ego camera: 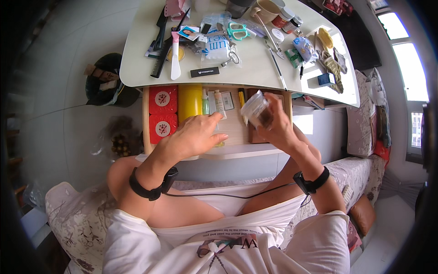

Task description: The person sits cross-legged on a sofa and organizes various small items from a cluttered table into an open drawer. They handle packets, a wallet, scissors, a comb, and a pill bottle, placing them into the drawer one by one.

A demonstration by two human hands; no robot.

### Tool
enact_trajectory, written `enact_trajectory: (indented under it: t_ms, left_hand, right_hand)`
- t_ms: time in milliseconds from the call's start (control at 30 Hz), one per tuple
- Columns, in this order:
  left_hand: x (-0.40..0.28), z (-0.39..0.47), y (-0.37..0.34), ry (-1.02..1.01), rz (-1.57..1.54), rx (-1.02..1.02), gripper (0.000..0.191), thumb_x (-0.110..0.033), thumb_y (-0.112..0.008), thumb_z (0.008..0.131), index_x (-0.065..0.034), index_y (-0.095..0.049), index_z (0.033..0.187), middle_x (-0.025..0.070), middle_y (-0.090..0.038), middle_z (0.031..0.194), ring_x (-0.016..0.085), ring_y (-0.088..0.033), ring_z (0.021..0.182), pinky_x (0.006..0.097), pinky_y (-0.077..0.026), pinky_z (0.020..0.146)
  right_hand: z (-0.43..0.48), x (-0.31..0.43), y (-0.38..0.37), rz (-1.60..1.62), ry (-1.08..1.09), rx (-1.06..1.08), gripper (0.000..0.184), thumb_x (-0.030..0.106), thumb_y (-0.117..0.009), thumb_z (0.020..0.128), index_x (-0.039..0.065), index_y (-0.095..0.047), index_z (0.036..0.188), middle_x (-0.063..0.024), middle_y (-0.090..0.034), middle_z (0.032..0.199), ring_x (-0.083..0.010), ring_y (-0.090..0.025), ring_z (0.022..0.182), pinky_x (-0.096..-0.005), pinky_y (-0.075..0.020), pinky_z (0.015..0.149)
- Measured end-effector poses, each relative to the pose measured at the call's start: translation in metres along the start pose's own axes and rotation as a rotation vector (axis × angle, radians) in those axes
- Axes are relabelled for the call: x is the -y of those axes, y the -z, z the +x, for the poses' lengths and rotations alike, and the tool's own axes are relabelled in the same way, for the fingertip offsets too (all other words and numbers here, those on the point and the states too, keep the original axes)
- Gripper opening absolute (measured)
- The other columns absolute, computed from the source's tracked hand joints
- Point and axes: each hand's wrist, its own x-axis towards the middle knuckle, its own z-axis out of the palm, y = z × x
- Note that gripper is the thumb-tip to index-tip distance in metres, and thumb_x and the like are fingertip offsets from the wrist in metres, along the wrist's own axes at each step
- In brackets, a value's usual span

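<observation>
A pulled-out wooden drawer [236, 136] is before me, under the table's front edge. My right hand [282, 125] grips a clear plastic packet [254, 109] with something brown inside, held above the drawer's right side. My left hand [193, 133] is over the middle of the drawer, palm down, thumb apart from the fingers. Its fingertips are close to a pale tube [219, 102] and a green bottle [205, 104]. A yellow cylinder [190, 101] and two red packages [163, 128] fill the left side. On the right are a yellow pen-like item [242, 97] and a brown case [255, 136], partly covered by my right hand.
The white tabletop [137, 68] holds a black comb [160, 60], scissors with teal handles [237, 31], a plastic bag [217, 49], a mug [267, 12] and a small blue box [326, 79]. A dark bin [128, 94] stands left. A cable [232, 196] links my wrist straps.
</observation>
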Motion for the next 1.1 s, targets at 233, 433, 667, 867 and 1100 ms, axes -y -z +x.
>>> enact_trajectory:
  t_ms: [233, 433, 667, 867, 1100]
  left_hand:
    - [0.006, 0.002, -0.003, 0.051, 0.040, 0.052, 0.049, -0.029, -0.062, 0.083, 0.0031, -0.048, 0.117, 0.0256, -0.062, 0.098, 0.040, -0.061, 0.091, 0.0418, -0.049, 0.079]
    - [0.005, 0.004, 0.000, 0.083, 0.051, 0.098, 0.049, -0.029, -0.062, 0.083, 0.0035, -0.048, 0.117, 0.0264, -0.062, 0.094, 0.041, -0.060, 0.088, 0.0439, -0.048, 0.078]
    - [0.005, 0.000, -0.003, 0.057, 0.086, 0.077, 0.046, -0.028, -0.061, 0.083, 0.0044, -0.048, 0.113, 0.0249, -0.062, 0.085, 0.041, -0.061, 0.081, 0.0450, -0.049, 0.071]
    - [0.006, -0.006, -0.002, 0.016, 0.157, 0.067, 0.044, -0.027, -0.062, 0.083, 0.0043, -0.046, 0.110, 0.0230, -0.062, 0.082, 0.039, -0.061, 0.080, 0.0444, -0.049, 0.069]
    - [0.007, -0.010, 0.004, 0.008, 0.162, 0.009, 0.038, -0.027, -0.062, 0.083, 0.0030, -0.049, 0.101, 0.0196, -0.062, 0.081, 0.036, -0.062, 0.079, 0.0435, -0.049, 0.068]
  right_hand:
    - [0.015, -0.096, -0.031, -0.208, -0.435, -0.081, 0.083, 0.012, -0.069, 0.061, 0.002, -0.027, 0.131, -0.0260, -0.050, 0.112, -0.0430, -0.051, 0.103, -0.0478, -0.0430, 0.086]
    - [0.020, -0.091, -0.015, -0.672, -0.418, -0.235, 0.075, 0.019, -0.071, 0.063, 0.002, -0.035, 0.126, -0.0220, -0.050, 0.114, -0.0407, -0.047, 0.109, -0.0473, -0.0401, 0.088]
    - [0.048, 0.010, -0.016, 0.007, -0.025, -0.047, 0.034, 0.020, -0.068, 0.071, -0.002, -0.053, 0.091, -0.0135, -0.061, 0.079, -0.0282, -0.061, 0.068, -0.0365, -0.0495, 0.065]
    - [0.158, 0.051, -0.051, -0.142, -0.020, -0.364, 0.049, 0.029, -0.075, 0.070, -0.002, -0.054, 0.101, -0.0167, -0.058, 0.095, -0.0257, -0.058, 0.087, -0.0356, -0.0469, 0.077]
    - [0.216, 0.048, -0.060, -0.293, -0.268, -0.452, 0.056, 0.031, -0.076, 0.067, 0.004, -0.050, 0.108, -0.0193, -0.048, 0.111, -0.0380, -0.048, 0.106, -0.0462, -0.0428, 0.087]
